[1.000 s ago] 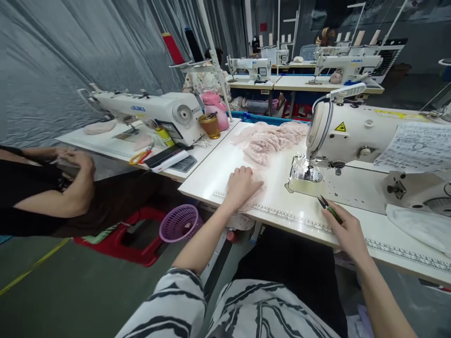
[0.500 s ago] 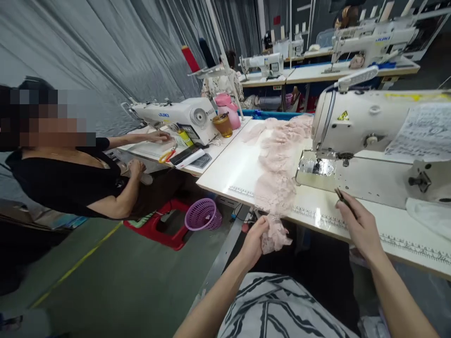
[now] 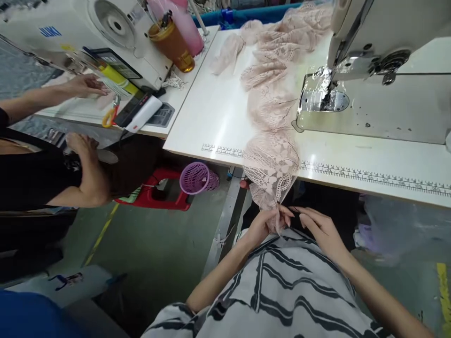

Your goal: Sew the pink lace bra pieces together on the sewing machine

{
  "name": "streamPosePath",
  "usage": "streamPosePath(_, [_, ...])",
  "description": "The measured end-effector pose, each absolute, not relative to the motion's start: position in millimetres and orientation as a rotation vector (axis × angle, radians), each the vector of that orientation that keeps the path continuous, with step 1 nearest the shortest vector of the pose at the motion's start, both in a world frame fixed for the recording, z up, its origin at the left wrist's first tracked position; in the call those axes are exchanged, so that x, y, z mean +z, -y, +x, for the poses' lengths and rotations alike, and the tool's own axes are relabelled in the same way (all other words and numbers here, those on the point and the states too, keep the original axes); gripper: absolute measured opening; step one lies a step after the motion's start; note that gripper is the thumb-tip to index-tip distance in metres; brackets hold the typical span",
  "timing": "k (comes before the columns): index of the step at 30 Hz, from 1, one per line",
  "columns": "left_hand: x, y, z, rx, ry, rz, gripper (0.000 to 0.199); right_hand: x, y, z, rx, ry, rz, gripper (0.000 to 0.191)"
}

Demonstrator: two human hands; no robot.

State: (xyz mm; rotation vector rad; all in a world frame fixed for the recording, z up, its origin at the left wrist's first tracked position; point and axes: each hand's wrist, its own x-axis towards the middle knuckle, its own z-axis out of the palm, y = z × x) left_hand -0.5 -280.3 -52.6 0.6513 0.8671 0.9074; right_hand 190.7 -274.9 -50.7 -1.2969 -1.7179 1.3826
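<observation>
A strip of pale pink lace fabric hangs over the front edge of the sewing table and down to my lap. My left hand is closed on its lower end, pinching it between thumb and fingers. Close beside it, my right hand has its fingertips at the lace, fingers bent around slim dark thread snips that are mostly hidden. The rest of the lace lies gathered across the tabletop, left of the sewing machine.
A co-worker's hand rests at the neighbouring machine on the left. Orange-handled scissors, a brown cup and a pink bottle stand or lie there. A purple basket and red stool are below.
My right hand has come from above the table edge down to the lace beside my left hand. The left hand has drawn the lace closer to my lap. The view has tilted down.
</observation>
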Motion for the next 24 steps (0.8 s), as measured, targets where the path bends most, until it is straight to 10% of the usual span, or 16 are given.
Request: streamPosePath(24, [-75.9, 303.3, -1.3, 1.131, -1.066, 0.441, 0.022, -39.4, 242.2, 158.2, 1.599, 1.878, -0.868, 0.022])
